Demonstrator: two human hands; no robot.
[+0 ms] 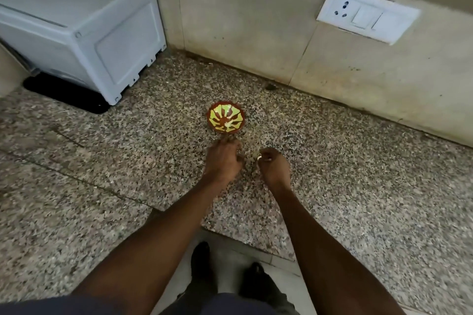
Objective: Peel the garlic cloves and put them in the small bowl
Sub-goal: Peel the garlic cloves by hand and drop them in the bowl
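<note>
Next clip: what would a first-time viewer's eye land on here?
The small red bowl with a yellow pattern stands out on the speckled granite counter. Just in front of it, the left hand and right hand work close together; the right hand pinches something small and pale. A white appliance sits at back left.

The small bowl is reddish-brown outside and along its rim, with a yellow-green inside crossed by dark red-brown spokes that spread from its centre like a sunburst. The tabletop under the bowl is speckled stone, a fine mix of grey, pinkish-beige and black flecks. Left of and beyond the bowl, the appliance is plain pale grey-white on a black base. Right of and beyond the bowl, the switch plate is white against a beige, stained wall.
</note>
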